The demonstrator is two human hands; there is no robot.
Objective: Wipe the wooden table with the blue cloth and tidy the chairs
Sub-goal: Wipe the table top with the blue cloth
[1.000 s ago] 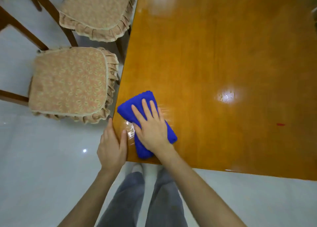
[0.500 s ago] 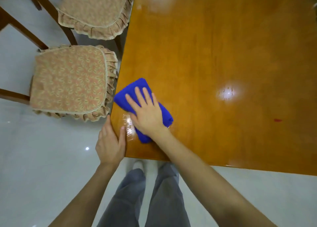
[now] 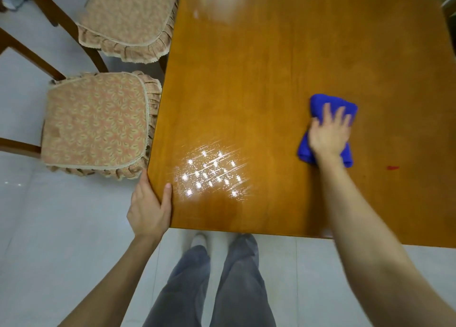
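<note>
The glossy wooden table [image 3: 271,67] fills the upper right of the head view. A folded blue cloth [image 3: 328,105] lies on it toward the right, and my right hand [image 3: 329,134] presses flat on it with fingers spread. My left hand [image 3: 149,208] holds the table's near left corner, thumb on top and fingers down the side edge. Two wooden chairs with frilled patterned cushions stand along the table's left side, the near chair [image 3: 98,124] and the far chair [image 3: 128,18], their seats touching or just under the table edge.
A bright wet-looking glare patch [image 3: 212,176] sits near the left corner. A small red mark [image 3: 392,167] shows on the table right of the cloth. Pale tiled floor [image 3: 49,252] surrounds the table; my legs stand at the near edge.
My right hand has swept the blue cloth from the near left corner far to the right across the table. My left hand stays on the corner.
</note>
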